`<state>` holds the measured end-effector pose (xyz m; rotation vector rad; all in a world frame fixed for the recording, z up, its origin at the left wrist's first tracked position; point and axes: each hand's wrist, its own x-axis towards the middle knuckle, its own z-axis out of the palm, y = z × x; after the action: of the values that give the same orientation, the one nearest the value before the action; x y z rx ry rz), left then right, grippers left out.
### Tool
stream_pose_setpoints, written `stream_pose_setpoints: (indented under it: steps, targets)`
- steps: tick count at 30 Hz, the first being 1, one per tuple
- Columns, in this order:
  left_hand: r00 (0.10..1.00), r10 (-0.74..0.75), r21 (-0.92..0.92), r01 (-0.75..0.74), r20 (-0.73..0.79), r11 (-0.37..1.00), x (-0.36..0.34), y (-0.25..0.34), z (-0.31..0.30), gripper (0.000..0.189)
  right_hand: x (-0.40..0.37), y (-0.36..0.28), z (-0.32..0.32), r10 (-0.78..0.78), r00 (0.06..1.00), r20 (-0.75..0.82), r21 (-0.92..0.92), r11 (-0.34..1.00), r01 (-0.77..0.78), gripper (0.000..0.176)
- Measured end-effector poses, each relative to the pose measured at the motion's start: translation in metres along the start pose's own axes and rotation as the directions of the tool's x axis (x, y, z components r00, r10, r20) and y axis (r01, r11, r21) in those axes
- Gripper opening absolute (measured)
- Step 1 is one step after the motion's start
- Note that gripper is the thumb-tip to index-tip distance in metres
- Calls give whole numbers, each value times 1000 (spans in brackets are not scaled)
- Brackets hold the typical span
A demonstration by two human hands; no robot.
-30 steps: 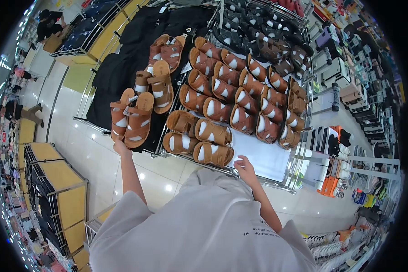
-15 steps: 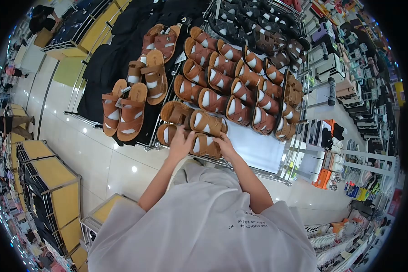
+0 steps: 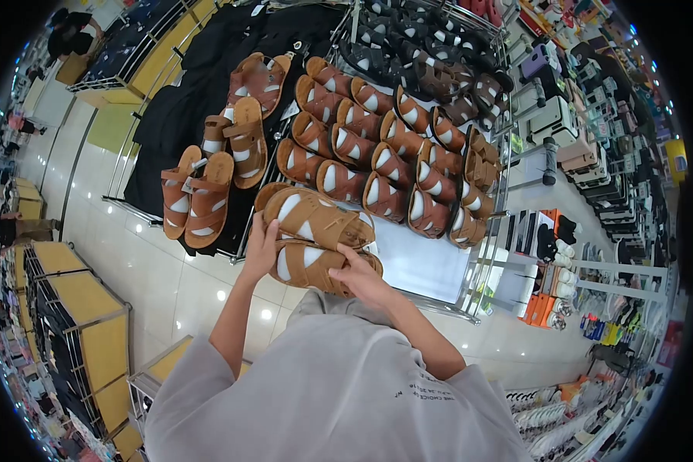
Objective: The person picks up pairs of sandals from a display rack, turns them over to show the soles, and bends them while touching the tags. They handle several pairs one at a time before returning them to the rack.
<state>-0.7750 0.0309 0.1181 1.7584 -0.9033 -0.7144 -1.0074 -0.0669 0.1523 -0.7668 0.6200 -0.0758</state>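
Observation:
A pair of tan sandals with white paper stuffing lies across in front of me, the upper sandal (image 3: 316, 218) just beyond the nearer sandal (image 3: 304, 266). My left hand (image 3: 262, 248) grips their left ends. Around the right part of the pair, my right hand (image 3: 360, 279) is closed, its fingers over the straps between the two. Part of another tan sandal (image 3: 266, 195) shows behind the upper one. Beyond them, rows of reddish-brown sandals (image 3: 339, 181) stand packed on the display.
Loose brown sandals (image 3: 208, 204) lie on black cloth (image 3: 165, 127) to the left. Black sandals (image 3: 393, 42) fill the far end. A bare white panel (image 3: 423, 266) and metal rails (image 3: 446, 308) are at the right front. A person (image 3: 73, 35) stands far left.
Both hands have closed on the tan sandals and drawn them left and nearer to me, and the pair looks larger. My view has shifted slightly.

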Motion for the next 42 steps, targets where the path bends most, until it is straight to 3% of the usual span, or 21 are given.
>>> stream_pose_setpoints:
  steps: [2, 3, 6, 7, 8, 9, 12, 13, 14, 15, 19, 22, 23, 27, 29, 32, 34, 35, 38, 42]
  targets:
    - [996, -75, -175, 65, -48, 982, -8, 20, -2, 35, -27, -31, 10, -52, 996, 74, -181, 981, 65, 64]
    - [991, -113, -265, 92, -68, 960, -12, 27, -1, 34, -48, -54, 16, -104, 991, 82, -299, 946, 124, 51]
    - [966, -222, -585, 105, -132, 804, -22, 30, 8, 34, -86, -85, -21, -259, 966, -11, -301, 922, 244, 34]
    - [952, -285, -660, 142, -113, 738, -26, 53, 10, 34, -89, -83, -34, -474, 864, -168, -287, 862, 417, 28]
    - [956, -280, -680, 146, -91, 719, -29, 62, 11, 35, -85, -77, -53, -648, 693, -316, -304, 761, 573, 24]
    - [960, -273, -699, 149, -69, 699, -31, 68, 13, 35, -82, -75, -77, -697, 615, -368, -511, 704, 493, 36]
    - [984, -175, -688, 96, -45, 719, -33, 59, 19, 35, -73, -75, -78, -544, 810, -220, -224, 836, 501, 56]
    - [990, -134, -655, 75, -41, 752, -35, 55, 21, 35, -72, -67, -74, -422, 893, -156, -85, 907, 413, 73]
    - [995, -92, -619, 51, -34, 784, -35, 52, 21, 34, -75, -59, -65, -250, 944, -214, 14, 966, 259, 72]
    - [997, -65, -550, 37, -32, 834, -34, 51, 19, 35, -77, -57, -56, -243, 944, -222, 40, 965, 258, 70]
    - [980, -193, -675, 180, 56, 716, -36, 78, 6, 43, -86, -69, -29, -234, 919, -317, -15, 970, 242, 63]
    - [967, -194, -753, 250, 164, 609, -45, 60, -3, 49, -103, -76, -26, -322, 911, -256, -81, 947, 311, 60]
    - [976, -71, -818, 213, 208, 535, -46, 58, -2, 59, -108, -77, -24, -350, 905, -243, -106, 937, 334, 60]
    - [932, 74, -913, 329, 355, 243, -39, 101, -20, 79, -133, -86, -4, -396, 891, -221, -200, 913, 356, 59]
    - [938, 47, -692, 220, 344, 688, -42, 94, -30, 81, -140, -85, 6, -504, 845, -180, -386, 826, 411, 56]
    - [910, -31, -621, 307, 413, 721, -38, 122, -38, 67, -143, -70, 7, -655, 749, -100, -501, 684, 530, 47]
    - [802, 160, -664, 344, 576, 664, -27, 116, -41, 60, -142, -69, 11, -732, 681, 1, -567, 561, 603, 44]
    - [779, 177, -710, 420, 601, 565, -26, 119, -39, 64, -138, -69, 13, -777, 627, 61, -545, 500, 673, 41]
    - [677, 161, -635, 542, 718, 550, -39, 155, -43, 78, -138, -76, 14, -798, 559, 225, -552, 368, 748, 43]
    - [723, 135, -637, 484, 677, 600, -59, 181, -41, 79, -130, -70, 9, -876, 405, 260, -467, 253, 847, 48]
